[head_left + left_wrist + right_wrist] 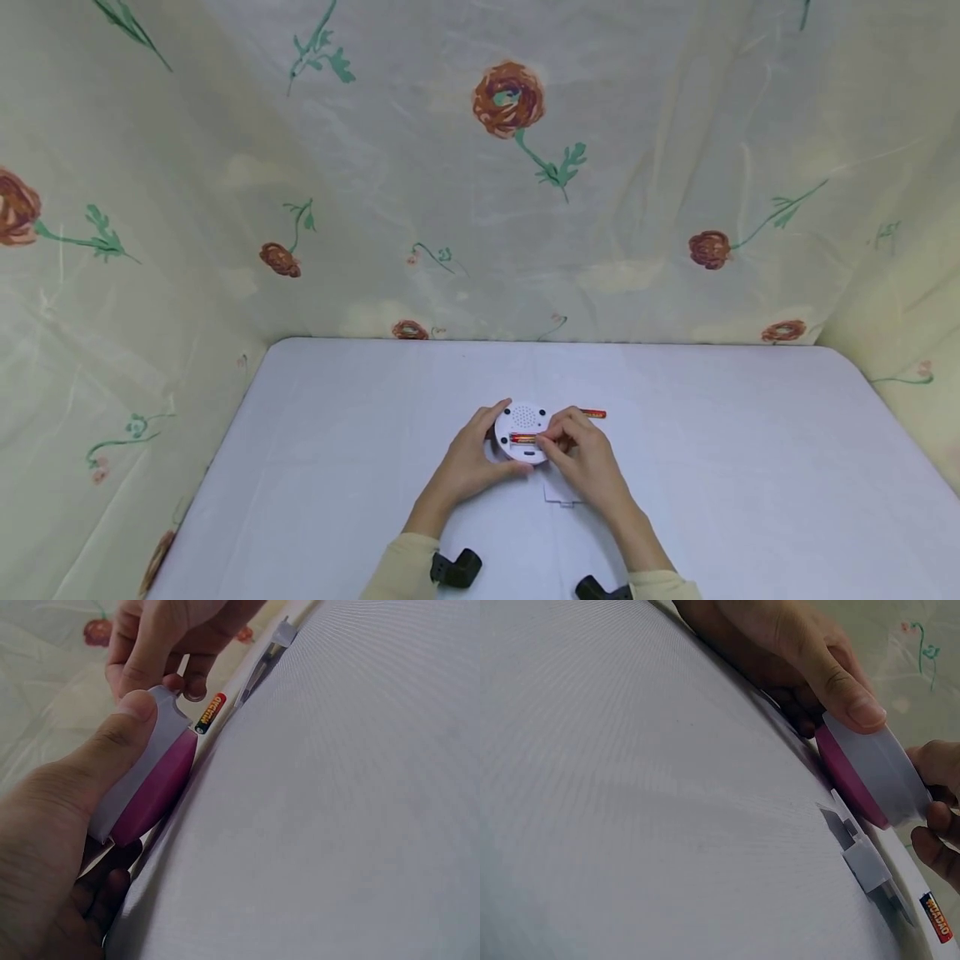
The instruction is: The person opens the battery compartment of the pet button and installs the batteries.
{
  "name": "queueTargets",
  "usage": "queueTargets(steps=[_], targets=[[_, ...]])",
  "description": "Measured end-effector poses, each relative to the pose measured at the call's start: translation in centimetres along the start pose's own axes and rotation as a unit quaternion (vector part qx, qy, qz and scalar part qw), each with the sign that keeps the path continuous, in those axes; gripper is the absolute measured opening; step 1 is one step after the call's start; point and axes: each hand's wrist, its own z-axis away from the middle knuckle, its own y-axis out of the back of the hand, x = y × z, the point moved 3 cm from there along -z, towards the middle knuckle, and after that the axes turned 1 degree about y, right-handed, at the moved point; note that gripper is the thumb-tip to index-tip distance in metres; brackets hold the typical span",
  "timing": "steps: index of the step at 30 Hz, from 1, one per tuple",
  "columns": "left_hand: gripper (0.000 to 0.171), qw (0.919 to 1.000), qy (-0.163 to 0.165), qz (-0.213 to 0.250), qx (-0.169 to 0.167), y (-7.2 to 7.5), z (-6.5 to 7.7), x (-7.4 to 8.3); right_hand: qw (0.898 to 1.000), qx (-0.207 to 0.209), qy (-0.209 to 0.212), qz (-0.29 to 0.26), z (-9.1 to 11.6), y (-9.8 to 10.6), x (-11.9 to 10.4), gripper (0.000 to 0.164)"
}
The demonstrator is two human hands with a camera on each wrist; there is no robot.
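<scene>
Left fingers [516, 470] grip disc [524, 417]; right fingers [556, 452] at battery [522, 438], can't tell if pinching. Crooked push may pop it; loose battery [596, 413] may roll if nudged.

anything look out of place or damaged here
Nothing stands out as damaged or spilled. The cover lies off the round device, and one battery lies loose on the table, which seems normal while batteries are handled.

In the head view, the right hand [585, 457] partly hides one red cylindrical battery [522, 438] and the flat white plastic cover [558, 489].
</scene>
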Motion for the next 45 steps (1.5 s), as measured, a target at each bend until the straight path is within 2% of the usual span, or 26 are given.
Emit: queueTargets(steps=[15, 21, 26, 37, 40, 45], targets=[[0.096, 1.0000, 0.002, -0.009, 0.000, -0.6, 0.0, 0.0, 0.999, -0.022, -0.022, 0.010, 0.1, 0.4, 0.1, 0.014], [0.097, 0.9999, -0.012, -0.006, -0.010, -1.2, 0.1, 0.1, 0.999, -0.020, -0.023, 0.025, 0.4, 0.7, 0.3, 0.018], [0.097, 0.9998, -0.017, -0.010, -0.001, -0.6, 0.0, -0.1, 1.000, -0.016, -0.002, 0.014, 0.1, 0.4, 0.2, 0.017], [0.098, 0.9997, -0.017, -0.018, 0.000, 0.0, 0.0, -0.3, 1.000, -0.018, -0.016, -0.006, -0.3, 0.1, 0.2, 0.015], [0.098, 0.9999, -0.010, -0.014, -0.002, -0.1, 0.0, -0.4, 0.999, -0.009, -0.022, -0.027, -0.4, 0.4, 0.6, 0.015], [0.098, 0.9999, -0.003, -0.008, -0.006, -0.3, -0.1, -0.5, 0.998, 0.034, -0.048, -0.037, -0.5, 1.7, 2.2, 0.009]])
